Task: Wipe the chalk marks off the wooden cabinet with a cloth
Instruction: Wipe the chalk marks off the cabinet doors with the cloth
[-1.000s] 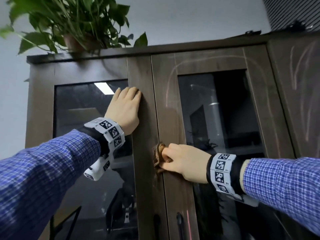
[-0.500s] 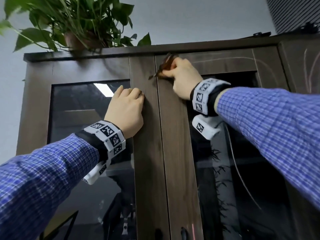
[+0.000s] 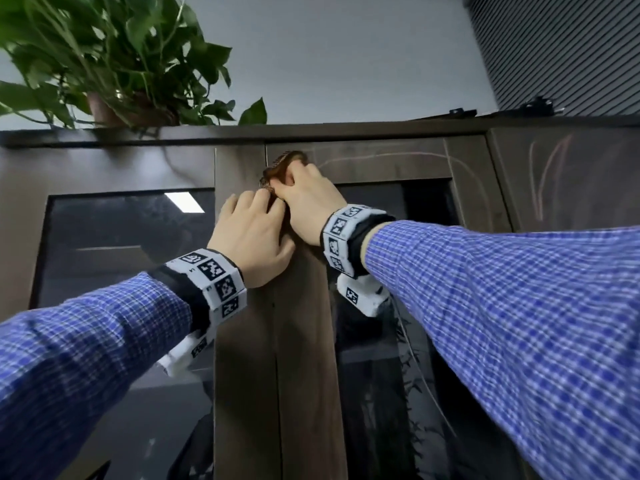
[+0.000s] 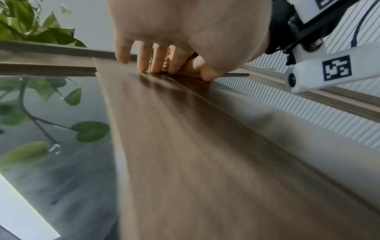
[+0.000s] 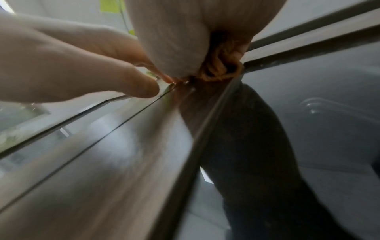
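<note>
The right hand is gripping a bunched brown cloth, fingers curled round it, and pressing it against the top left corner of the right door of the cabinet. In the right wrist view the cloth is showing as a wad under the palm, against the wood. The left hand is lying just below the cloth, its fingers loosely bent with the tips resting on the wood where the two doors meet; it is holding nothing. Its fingertips are touching the frame in the left wrist view. Right of the cloth, a pale chalk line is curving along the door's top rail, and more chalk marks are standing on the panel farther right. A plant is sitting on the cabinet, up and left of the cloth.
</note>
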Demonstrator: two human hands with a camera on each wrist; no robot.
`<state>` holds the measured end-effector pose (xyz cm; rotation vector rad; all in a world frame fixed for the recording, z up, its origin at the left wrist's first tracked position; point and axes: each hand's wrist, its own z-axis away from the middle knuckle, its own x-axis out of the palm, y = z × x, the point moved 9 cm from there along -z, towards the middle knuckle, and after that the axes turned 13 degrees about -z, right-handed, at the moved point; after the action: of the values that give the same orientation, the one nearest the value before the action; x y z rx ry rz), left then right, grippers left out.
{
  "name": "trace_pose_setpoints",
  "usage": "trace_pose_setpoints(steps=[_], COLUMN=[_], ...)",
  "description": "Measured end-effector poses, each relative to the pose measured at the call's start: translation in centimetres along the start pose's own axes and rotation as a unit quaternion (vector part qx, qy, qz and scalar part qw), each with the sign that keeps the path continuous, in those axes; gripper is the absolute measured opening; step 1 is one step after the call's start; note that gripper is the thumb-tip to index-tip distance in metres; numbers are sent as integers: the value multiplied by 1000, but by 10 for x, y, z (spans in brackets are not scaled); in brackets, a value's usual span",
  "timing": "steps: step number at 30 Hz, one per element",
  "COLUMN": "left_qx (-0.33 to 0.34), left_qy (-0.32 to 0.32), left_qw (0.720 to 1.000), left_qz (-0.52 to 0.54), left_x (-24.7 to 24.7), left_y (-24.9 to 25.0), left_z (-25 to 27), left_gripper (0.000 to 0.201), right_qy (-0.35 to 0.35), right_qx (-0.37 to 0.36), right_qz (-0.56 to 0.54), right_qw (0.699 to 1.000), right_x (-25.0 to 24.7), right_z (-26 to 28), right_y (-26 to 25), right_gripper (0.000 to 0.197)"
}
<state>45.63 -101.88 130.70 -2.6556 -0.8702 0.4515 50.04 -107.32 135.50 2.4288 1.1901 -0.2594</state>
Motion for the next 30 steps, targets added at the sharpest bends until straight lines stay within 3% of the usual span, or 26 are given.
trace_pose_setpoints(steps=[5, 11, 14, 17, 21, 25, 27, 30], left_qx=[-44, -53, -54, -57, -53, -37, -31, -37], left_qy=[-36, -22, -16, -8, 2, 27, 41, 31], left_qw=[998, 998, 998, 998, 998, 999, 999, 999], left_qz=[2, -10, -8, -6, -18, -3, 6, -11], left_x=[0, 4, 7, 11, 13, 12, 10, 9], left_y=[8, 8, 9, 11, 13, 14, 15, 16], left_z=[-20, -14, -14, -13, -13, -11, -10, -11], left_gripper=[49, 53, 60, 66, 69, 59, 56, 65], right_qy=[30, 68, 91, 100, 50, 7, 0, -5], right_qx=[108, 244, 289, 284, 156, 66, 61, 46], right_qz=[9, -1, -17, -21, -32, -22, -18, -27], right_qw=[994, 967, 953, 953, 986, 998, 998, 999], right_x=[-33, -81, -92, -83, -47, -13, -9, -17], right_z=[-11, 47, 63, 49, 4, -29, -32, -26], right_y=[64, 185, 207, 184, 96, 19, 15, 30], right_gripper=[46, 55, 52, 51, 54, 48, 46, 54])
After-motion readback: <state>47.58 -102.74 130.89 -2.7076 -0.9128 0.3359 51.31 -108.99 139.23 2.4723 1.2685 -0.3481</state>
